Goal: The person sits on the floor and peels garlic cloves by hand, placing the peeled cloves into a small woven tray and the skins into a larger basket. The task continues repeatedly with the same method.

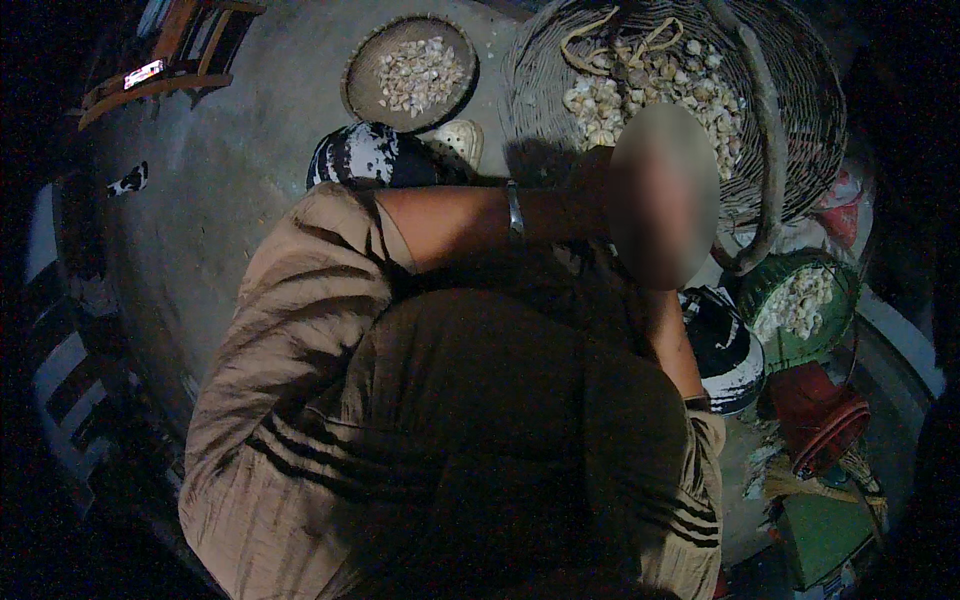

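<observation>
My left hand reaches across from the left, a silver bracelet on its wrist. My right hand comes up from the lower right to meet it. A blurred oval patch covers the fingers of both, so whether they hold anything is hidden. Both hands are over the near edge of a large wicker basket with a thick wooden handle. Garlic bulbs are heaped inside it, with a pale strip tie on top.
A round woven tray of garlic cloves lies beyond my left knee. To the right are a green basket with pale peeled-looking pieces, a red bucket and a green dustpan. A wooden chair stands far left.
</observation>
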Available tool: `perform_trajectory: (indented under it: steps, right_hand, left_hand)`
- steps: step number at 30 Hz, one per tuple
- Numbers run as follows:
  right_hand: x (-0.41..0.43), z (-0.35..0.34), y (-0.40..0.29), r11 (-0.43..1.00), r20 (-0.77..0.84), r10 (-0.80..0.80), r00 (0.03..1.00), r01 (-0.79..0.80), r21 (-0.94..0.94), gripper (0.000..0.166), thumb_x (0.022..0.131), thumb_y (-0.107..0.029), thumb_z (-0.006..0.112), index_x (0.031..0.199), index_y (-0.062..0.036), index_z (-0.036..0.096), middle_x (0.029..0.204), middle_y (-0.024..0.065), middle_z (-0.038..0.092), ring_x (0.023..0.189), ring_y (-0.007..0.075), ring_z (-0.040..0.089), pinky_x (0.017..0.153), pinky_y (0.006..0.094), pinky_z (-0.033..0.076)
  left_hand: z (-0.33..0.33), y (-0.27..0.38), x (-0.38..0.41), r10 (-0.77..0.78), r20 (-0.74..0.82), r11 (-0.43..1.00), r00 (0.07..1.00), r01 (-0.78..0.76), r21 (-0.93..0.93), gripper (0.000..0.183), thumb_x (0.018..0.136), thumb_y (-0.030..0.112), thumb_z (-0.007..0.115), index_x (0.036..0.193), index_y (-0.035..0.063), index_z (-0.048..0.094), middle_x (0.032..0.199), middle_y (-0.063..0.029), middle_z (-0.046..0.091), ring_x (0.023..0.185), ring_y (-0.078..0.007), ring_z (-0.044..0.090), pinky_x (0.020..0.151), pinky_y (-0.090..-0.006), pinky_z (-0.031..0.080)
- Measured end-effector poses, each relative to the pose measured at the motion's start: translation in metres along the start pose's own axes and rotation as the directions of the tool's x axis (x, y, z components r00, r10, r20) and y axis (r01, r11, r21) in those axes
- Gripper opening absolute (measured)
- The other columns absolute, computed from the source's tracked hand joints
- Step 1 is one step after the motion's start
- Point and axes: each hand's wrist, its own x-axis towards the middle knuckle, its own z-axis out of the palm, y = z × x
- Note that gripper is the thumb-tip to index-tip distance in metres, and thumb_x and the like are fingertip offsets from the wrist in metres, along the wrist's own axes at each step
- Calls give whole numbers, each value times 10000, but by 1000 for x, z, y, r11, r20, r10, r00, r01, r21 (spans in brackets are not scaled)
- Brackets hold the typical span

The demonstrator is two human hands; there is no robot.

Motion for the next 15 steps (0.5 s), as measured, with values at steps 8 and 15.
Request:
perform_trajectory:
  steps: [8, 15]
  right_hand:
    - [0, -5, 35, 42, 364, -687, 629, 534, -845, 200, 769, -30, 427, 957, -16, 361, 946, 77, 412, 821, 192, 423, 740, 264, 404]
    - [-1, 2, 40, 107, 254, -778, 574, 521, -847, 192, 743, -71, 480, 910, -14, 405, 923, 110, 421, 773, 166, 431, 691, 280, 409]
  left_hand:
    - [3, 0, 4, -86, 58, 990, 995, 92, -111, 204, 752, 243, 436, 815, 50, 450, 606, -57, 480, 543, -162, 484, 507, -287, 397]
    - [-3, 14, 2, -160, 73, 973, 984, 170, -158, 214, 761, 245, 447, 832, 43, 443, 627, -49, 481, 564, -145, 487, 513, -276, 400]
